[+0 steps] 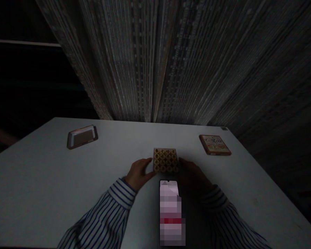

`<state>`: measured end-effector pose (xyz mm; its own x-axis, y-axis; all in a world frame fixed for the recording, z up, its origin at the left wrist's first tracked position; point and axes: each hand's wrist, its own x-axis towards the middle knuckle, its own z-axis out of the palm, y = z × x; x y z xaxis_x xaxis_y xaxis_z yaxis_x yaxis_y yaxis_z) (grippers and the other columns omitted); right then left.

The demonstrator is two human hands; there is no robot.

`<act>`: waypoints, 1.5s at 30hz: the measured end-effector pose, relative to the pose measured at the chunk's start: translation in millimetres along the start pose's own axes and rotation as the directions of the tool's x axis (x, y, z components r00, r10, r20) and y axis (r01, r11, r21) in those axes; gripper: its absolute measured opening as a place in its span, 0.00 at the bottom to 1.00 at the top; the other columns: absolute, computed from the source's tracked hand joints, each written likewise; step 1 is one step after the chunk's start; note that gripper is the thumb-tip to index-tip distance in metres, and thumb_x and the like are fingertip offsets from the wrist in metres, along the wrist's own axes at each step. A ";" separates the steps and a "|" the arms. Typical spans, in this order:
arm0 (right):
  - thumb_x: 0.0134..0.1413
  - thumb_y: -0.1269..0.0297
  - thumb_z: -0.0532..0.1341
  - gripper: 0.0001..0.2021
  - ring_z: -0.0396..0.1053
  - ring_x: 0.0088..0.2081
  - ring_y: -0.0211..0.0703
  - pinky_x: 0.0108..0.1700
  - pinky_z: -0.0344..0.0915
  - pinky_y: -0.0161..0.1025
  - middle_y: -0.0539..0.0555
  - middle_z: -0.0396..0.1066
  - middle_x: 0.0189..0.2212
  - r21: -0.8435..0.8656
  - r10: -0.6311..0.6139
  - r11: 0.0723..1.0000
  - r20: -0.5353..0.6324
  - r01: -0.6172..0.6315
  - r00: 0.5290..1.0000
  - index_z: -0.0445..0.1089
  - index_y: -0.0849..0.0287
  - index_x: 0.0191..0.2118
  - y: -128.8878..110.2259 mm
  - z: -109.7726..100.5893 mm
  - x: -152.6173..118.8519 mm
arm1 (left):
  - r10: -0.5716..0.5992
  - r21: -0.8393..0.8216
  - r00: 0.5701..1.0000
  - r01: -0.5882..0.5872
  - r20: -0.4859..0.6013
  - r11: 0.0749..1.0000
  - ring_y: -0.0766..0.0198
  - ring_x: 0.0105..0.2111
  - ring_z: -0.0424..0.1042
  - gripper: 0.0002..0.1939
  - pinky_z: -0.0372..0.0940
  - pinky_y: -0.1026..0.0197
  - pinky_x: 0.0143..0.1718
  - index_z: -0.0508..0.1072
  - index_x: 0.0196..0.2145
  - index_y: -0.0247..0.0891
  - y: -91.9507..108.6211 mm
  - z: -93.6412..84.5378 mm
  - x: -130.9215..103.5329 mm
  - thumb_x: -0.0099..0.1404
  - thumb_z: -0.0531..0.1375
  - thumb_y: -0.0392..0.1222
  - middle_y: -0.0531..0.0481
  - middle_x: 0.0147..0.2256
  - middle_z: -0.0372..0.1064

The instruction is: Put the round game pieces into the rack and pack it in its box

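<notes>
A square block of round wooden xiangqi pieces (166,160), set in rows and marked with dark characters, is at the middle of the white table. My left hand (138,173) is at its left side, thumb and forefinger curved against the edge. On the opposite side, my right hand (194,174) lies in shadow with its fingertips at the right edge. The block sits between both hands; the darkness hides part of the right fingers. Just in front of it is a phone (169,188) with a lit screen, partly blurred out.
An open shallow box (69,140) rests at the table's back left. A flat box or lid (215,145) with printed characters lies at the back right. Striped hanging curtain (155,69) borders the far edge of the white table (106,145). The surroundings are dark.
</notes>
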<state>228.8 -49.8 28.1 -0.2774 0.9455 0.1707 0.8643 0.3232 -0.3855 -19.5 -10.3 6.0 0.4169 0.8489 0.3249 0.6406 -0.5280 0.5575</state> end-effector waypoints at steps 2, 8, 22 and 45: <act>0.47 0.61 0.59 0.26 0.66 0.46 0.51 0.45 0.65 0.46 0.58 0.68 0.46 0.021 0.007 1.000 0.011 -0.008 1.000 0.57 0.55 0.54 -3.3 -2.7 0.2 | 0.015 0.029 1.000 -0.015 0.008 0.999 0.54 0.43 0.70 0.25 0.64 0.49 0.45 0.67 0.47 0.35 -0.4 1.6 0.5 0.52 0.62 0.46 0.40 0.42 0.71; 0.49 0.63 0.57 0.23 0.65 0.46 0.49 0.45 0.65 0.46 0.56 0.66 0.49 0.000 -0.027 1.000 -0.002 0.027 1.000 0.59 0.53 0.53 -5.4 -0.8 0.5 | -0.007 0.080 0.999 0.005 0.031 0.997 0.53 0.44 0.69 0.25 0.62 0.49 0.46 0.68 0.47 0.37 0.9 1.9 -0.7 0.51 0.63 0.44 0.41 0.43 0.71; 0.51 0.66 0.55 0.21 0.66 0.45 0.48 0.46 0.64 0.44 0.56 0.68 0.47 -0.022 -0.019 1.000 -0.018 0.018 1.000 0.60 0.55 0.52 -4.7 1.6 2.3 | 0.003 0.082 0.998 -0.007 0.056 0.997 0.54 0.43 0.69 0.22 0.62 0.49 0.47 0.68 0.47 0.36 4.0 0.3 -0.3 0.54 0.61 0.42 0.42 0.42 0.71; 0.53 0.63 0.54 0.20 0.65 0.47 0.47 0.47 0.63 0.44 0.56 0.69 0.46 0.010 -0.011 1.000 -0.001 0.011 1.000 0.59 0.56 0.53 -5.4 3.0 3.9 | 0.007 0.067 1.000 -0.009 0.029 0.998 0.54 0.43 0.69 0.21 0.62 0.49 0.45 0.68 0.46 0.38 3.9 -0.8 -1.2 0.53 0.61 0.41 0.43 0.42 0.72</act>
<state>221.8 -47.8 28.2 -0.2864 0.9418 0.1760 0.8568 0.3340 -0.3928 -18.1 -13.3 8.4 0.4398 0.8443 0.3061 0.6786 -0.5357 0.5025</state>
